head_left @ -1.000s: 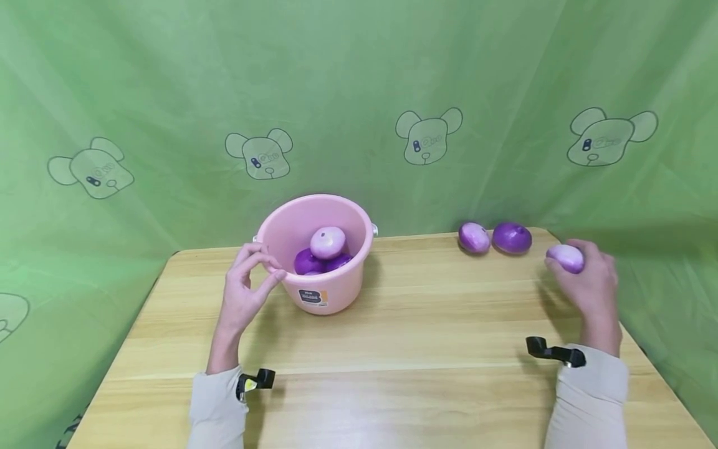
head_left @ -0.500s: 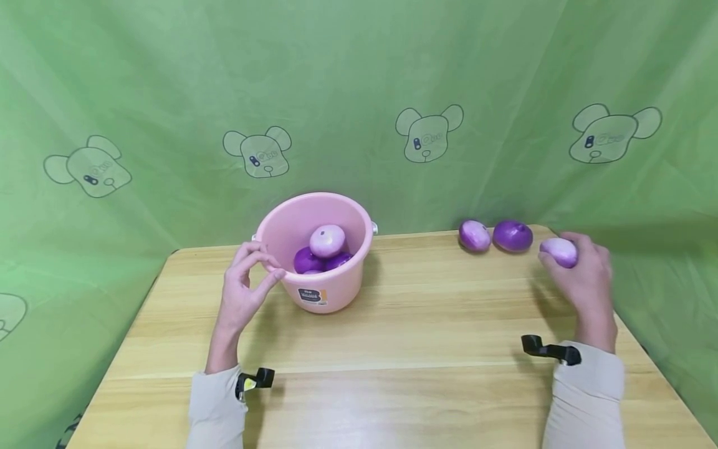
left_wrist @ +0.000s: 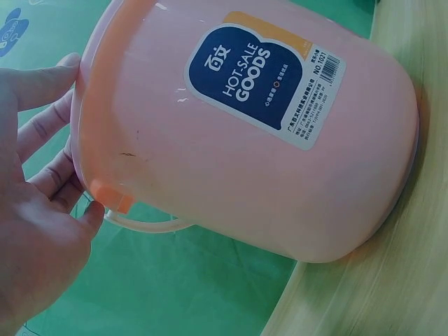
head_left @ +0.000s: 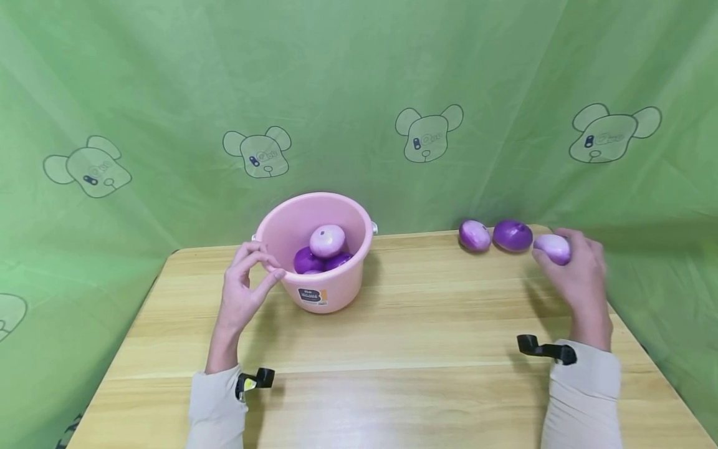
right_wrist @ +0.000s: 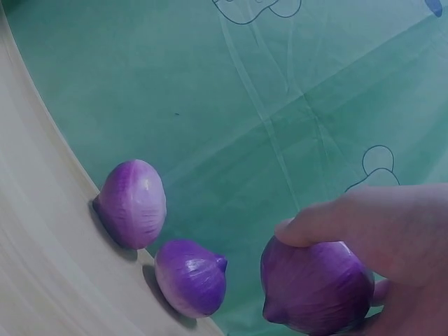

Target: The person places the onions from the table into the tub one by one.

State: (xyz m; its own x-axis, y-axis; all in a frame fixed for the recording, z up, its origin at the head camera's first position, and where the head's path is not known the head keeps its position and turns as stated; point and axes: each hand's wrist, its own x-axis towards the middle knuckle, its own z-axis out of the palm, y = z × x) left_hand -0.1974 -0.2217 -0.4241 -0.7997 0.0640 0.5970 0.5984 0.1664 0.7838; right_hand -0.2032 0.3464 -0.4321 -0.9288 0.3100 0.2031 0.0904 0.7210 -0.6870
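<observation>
My right hand (head_left: 580,268) grips a purple onion (head_left: 553,249) near the table's far right corner; in the right wrist view the thumb lies across that onion (right_wrist: 318,287). Just left of it, two more onions rest by the table's back edge, a dark purple one (head_left: 513,236) and a paler one (head_left: 474,236). On the left, a pink bucket (head_left: 331,293) stands upright with several onions inside, a pale one (head_left: 328,241) on top. My left hand (head_left: 242,284) pinches the bucket's rim between thumb and fingers, as the left wrist view also shows at the label side.
The wooden table (head_left: 426,349) stands before a green curtain (head_left: 359,81) printed with bear heads. The curtain hangs close behind the bucket and the onions. A pale bucket handle (left_wrist: 150,225) hangs at the bucket's side in the left wrist view.
My right hand has moved left with the onion, closer to the two onions at the back edge. The left hand keeps its hold on the bucket's rim.
</observation>
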